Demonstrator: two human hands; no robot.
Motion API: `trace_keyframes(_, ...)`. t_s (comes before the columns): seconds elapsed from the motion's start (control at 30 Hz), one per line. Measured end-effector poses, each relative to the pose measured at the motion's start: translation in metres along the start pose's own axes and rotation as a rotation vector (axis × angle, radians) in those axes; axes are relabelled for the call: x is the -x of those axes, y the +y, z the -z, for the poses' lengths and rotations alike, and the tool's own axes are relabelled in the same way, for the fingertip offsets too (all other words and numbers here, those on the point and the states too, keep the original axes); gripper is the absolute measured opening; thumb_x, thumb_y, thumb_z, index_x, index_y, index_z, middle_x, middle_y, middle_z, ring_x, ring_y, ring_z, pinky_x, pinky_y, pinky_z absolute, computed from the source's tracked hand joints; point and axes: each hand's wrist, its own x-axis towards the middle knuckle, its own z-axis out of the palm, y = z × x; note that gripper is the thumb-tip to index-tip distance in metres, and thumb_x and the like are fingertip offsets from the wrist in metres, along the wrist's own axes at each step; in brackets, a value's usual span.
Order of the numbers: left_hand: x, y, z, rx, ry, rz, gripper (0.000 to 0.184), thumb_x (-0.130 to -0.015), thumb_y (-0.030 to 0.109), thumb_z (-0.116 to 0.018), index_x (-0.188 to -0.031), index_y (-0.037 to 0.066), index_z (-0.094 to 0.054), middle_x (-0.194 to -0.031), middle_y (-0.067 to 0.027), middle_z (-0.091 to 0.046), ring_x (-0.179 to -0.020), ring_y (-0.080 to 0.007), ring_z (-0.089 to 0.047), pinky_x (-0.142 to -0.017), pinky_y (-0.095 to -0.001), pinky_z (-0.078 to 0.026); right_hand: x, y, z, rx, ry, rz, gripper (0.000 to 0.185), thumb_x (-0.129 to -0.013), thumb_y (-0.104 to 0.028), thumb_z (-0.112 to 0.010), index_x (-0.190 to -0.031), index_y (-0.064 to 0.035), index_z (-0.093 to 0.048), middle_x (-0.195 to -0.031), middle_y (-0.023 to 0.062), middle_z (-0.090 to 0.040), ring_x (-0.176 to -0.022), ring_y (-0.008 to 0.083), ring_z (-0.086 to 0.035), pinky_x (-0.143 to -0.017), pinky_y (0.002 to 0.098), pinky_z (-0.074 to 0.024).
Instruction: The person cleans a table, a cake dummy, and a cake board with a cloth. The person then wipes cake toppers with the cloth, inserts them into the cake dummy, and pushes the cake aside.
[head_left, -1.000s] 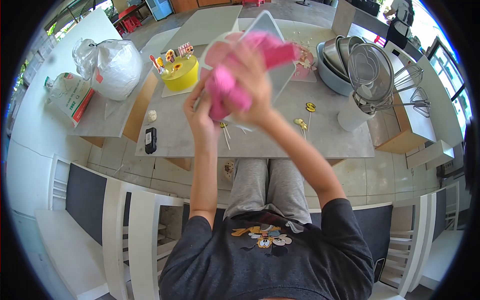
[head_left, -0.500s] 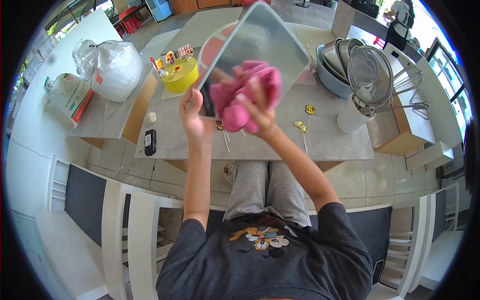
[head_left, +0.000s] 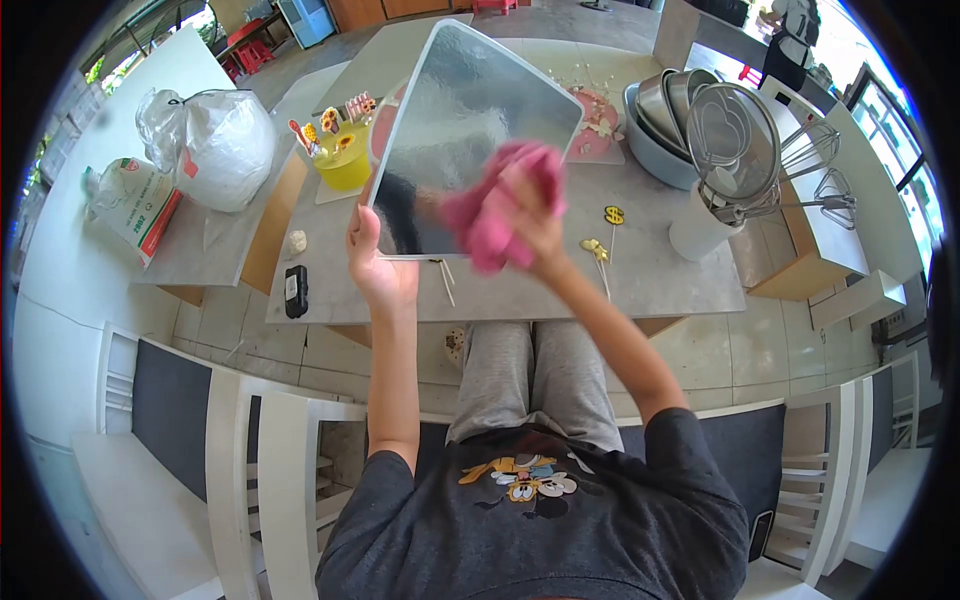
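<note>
A clear, shiny rectangular tray [head_left: 470,110] is held tilted above the grey table. My left hand [head_left: 375,250] grips its lower left corner, thumb on the near side. Bunched in my right hand [head_left: 535,225] is a pink cloth [head_left: 500,205], which lies against or just in front of the tray's lower right part; its contact is blurred. Behind the tray's left edge stands a yellow cake [head_left: 343,160] with decorated picks. A pink decorated cake [head_left: 592,125] shows beyond the right edge. Gold toppers on sticks [head_left: 595,250] lie to the right of my right hand.
On the grey table [head_left: 640,285] are a black case [head_left: 296,291], stacked bowls [head_left: 660,150] and a white container [head_left: 700,225] with whisks and a sieve. Plastic bags [head_left: 230,150] sit at the left. A person [head_left: 790,45] stands far back at the right.
The tray has turned its shiny face into view and sunk slightly from half a second ago. The cloth has moved from the tray's middle toward its lower right. Both hands keep their holds.
</note>
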Motion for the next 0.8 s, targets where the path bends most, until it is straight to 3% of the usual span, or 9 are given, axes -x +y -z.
trace_keyframes(0.1,0.005,0.004,-0.003,-0.081,-0.026,-0.041,0.048,-0.085,0.027,-0.051,-0.120,-0.004,-0.042,-0.117,-0.0133,-0.049,-0.109,-0.0255,-0.045,-0.095,-0.0393,-0.032,-0.046,0.047,0.008,0.091,0.384,-0.315,0.039,-0.068,-0.004,-0.059,-0.107,-0.0050,-0.056,-0.118,0.0191,-0.049,-0.112,0.0356,-0.046,-0.096,0.0435,-0.0328)
trace_keyframes(0.2,0.003,0.001,-0.007,0.034,0.096,-0.010,0.047,-0.084,0.028,-0.053,-0.118,-0.003,-0.044,-0.115,-0.0122,-0.050,-0.107,-0.0254,-0.047,-0.094,-0.0393,-0.033,-0.089,0.048,0.017,0.065,0.367,-0.366,0.036,-0.068,-0.003,-0.057,-0.104,-0.0025,-0.057,-0.118,0.0194,-0.049,-0.112,0.0364,-0.045,-0.094,0.0423,-0.0352)
trace_keyframes(0.27,-0.006,0.003,-0.012,0.050,0.103,-0.036,0.045,-0.084,0.027,-0.054,-0.117,-0.003,-0.045,-0.113,-0.0118,-0.051,-0.105,-0.0251,-0.048,-0.093,-0.0394,-0.033,-0.063,0.021,0.003,0.096,0.185,-0.129,0.036,-0.067,-0.004,-0.060,-0.103,-0.0035,-0.059,-0.119,0.0188,-0.048,-0.114,0.0362,-0.044,-0.096,0.0422,-0.0340)
trace_keyframes(0.33,-0.014,0.003,-0.014,0.054,0.110,-0.078,0.042,-0.082,0.025,-0.057,-0.114,-0.001,-0.047,-0.111,-0.0111,-0.053,-0.103,-0.0248,-0.049,-0.093,-0.0396,-0.034,-0.014,-0.016,-0.017,-0.137,0.060,-0.099,0.036,-0.066,-0.006,-0.062,-0.102,-0.0055,-0.060,-0.120,0.0177,-0.048,-0.114,0.0356,-0.044,-0.098,0.0420,-0.0319)
trace_keyframes(0.47,-0.015,0.001,-0.006,0.024,0.062,-0.080,0.044,-0.082,0.025,-0.057,-0.115,-0.002,-0.046,-0.114,-0.0112,-0.052,-0.105,-0.0250,-0.048,-0.093,-0.0397,-0.034,-0.010,-0.006,-0.015,-0.037,0.162,-0.150,0.037,-0.068,-0.007,-0.061,-0.104,-0.0030,-0.058,-0.121,0.0172,-0.047,-0.115,0.0341,-0.043,-0.098,0.0410,-0.0311)
trace_keyframes(0.6,-0.006,0.000,-0.001,0.032,0.024,-0.039,0.044,-0.083,0.027,-0.055,-0.116,-0.001,-0.046,-0.115,-0.0115,-0.051,-0.106,-0.0249,-0.048,-0.093,-0.0393,-0.034,-0.075,0.060,-0.002,-0.105,0.461,-0.635,0.035,-0.074,-0.007,-0.054,-0.108,0.0012,-0.053,-0.120,0.0199,-0.048,-0.113,0.0346,-0.044,-0.094,0.0368,-0.0356)
trace_keyframes(0.67,-0.002,-0.010,-0.010,0.057,0.084,-0.009,0.044,-0.085,0.023,-0.052,-0.117,-0.006,-0.044,-0.107,-0.0097,-0.054,-0.100,-0.0184,-0.051,-0.088,-0.0324,-0.038,-0.107,0.036,-0.001,-0.044,0.386,-0.507,0.035,-0.074,-0.008,-0.055,-0.107,0.0009,-0.054,-0.119,0.0192,-0.048,-0.112,0.0346,-0.044,-0.094,0.0373,-0.0357)
trace_keyframes(0.77,-0.006,-0.018,-0.024,-0.185,-0.005,-0.077,0.044,-0.085,0.023,-0.051,-0.119,-0.005,-0.043,-0.111,-0.0107,-0.052,-0.101,-0.0192,-0.051,-0.089,-0.0353,-0.039,-0.104,-0.027,-0.016,-0.075,0.134,-0.098,0.039,-0.069,-0.010,-0.057,-0.107,-0.0008,-0.055,-0.119,0.0166,-0.049,-0.112,0.0326,-0.046,-0.094,0.0384,-0.0355)
trace_keyframes(0.8,-0.006,-0.020,-0.013,-0.092,0.129,-0.020,0.044,-0.085,0.023,-0.051,-0.118,-0.005,-0.043,-0.110,-0.0108,-0.052,-0.102,-0.0201,-0.051,-0.090,-0.0366,-0.040,-0.087,-0.051,-0.020,-0.149,0.055,-0.099,0.041,-0.067,-0.010,-0.058,-0.107,-0.0015,-0.055,-0.119,0.0165,-0.049,-0.112,0.0325,-0.046,-0.094,0.0391,-0.0354)
